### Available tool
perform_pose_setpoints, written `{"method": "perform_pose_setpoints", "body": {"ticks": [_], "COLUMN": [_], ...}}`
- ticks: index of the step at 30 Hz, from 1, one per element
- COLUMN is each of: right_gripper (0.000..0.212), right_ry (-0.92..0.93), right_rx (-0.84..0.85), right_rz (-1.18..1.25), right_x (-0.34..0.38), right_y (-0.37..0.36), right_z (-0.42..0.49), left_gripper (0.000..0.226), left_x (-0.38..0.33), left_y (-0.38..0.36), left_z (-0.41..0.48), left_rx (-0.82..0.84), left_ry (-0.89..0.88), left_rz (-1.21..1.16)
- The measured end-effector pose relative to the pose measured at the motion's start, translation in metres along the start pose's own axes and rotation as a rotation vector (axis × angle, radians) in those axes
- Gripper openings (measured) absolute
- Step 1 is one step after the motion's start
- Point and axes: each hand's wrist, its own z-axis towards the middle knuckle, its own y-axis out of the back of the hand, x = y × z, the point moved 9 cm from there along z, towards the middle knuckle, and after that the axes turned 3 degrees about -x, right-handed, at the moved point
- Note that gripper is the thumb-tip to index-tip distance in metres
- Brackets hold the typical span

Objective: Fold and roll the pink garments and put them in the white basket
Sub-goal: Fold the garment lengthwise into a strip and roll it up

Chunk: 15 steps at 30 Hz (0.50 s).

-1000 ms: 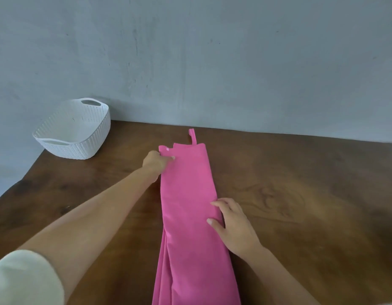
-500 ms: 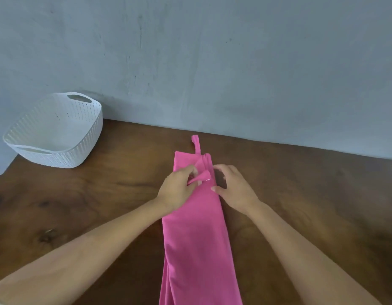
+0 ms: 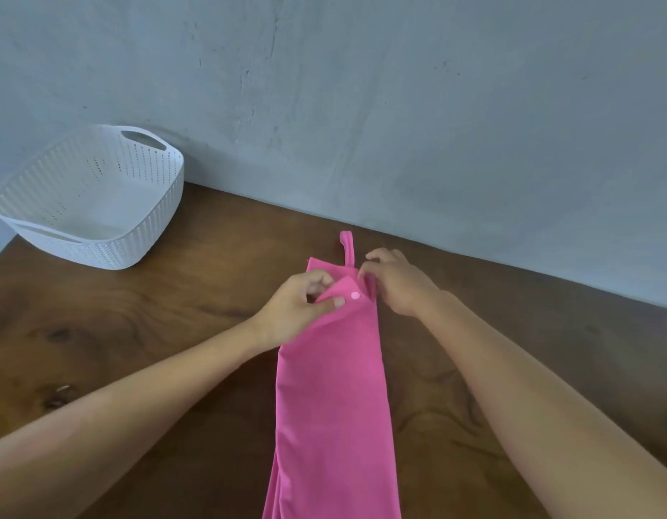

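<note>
A pink garment (image 3: 332,398) lies folded into a long narrow strip on the wooden table, running from the bottom edge toward the wall, with a thin strap sticking out at its far end. My left hand (image 3: 302,305) pinches the far top layer, lifting a small flap that shows a pale button. My right hand (image 3: 395,282) pinches the far right corner beside the strap. The white basket (image 3: 144,234) stands at the far left against the wall, with nothing inside.
The brown wooden table (image 3: 156,331) stretches to both sides of the garment. A grey wall runs along its far edge. A small shiny spot sits on the wood at the left near my forearm.
My right hand left the strip's middle and went to its far end. My left hand shifted from the far left corner to the top layer, and a flap with a button is now turned up.
</note>
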Motion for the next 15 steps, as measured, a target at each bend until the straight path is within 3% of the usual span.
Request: {"method": "perform_pose_setpoints", "body": {"ticks": [7, 11, 15], "right_gripper": [0.028, 0.021, 0.016], "right_ry": [0.022, 0.027, 0.04], "right_rx": [-0.072, -0.066, -0.073], "right_rz": [0.083, 0.135, 0.154], "right_x": [-0.004, -0.005, -0.001], "right_y": [0.008, 0.014, 0.022], "right_z": [-0.011, -0.03, -0.05], "left_gripper": [0.028, 0.034, 0.036], "left_x": [0.035, 0.028, 0.014], "left_y": [0.04, 0.036, 0.025], "left_z": [0.029, 0.043, 0.049], "left_rx": [-0.145, -0.037, 0.103], "left_ry": [0.033, 0.044, 0.135], "left_rz": [0.387, 0.422, 0.274]}}
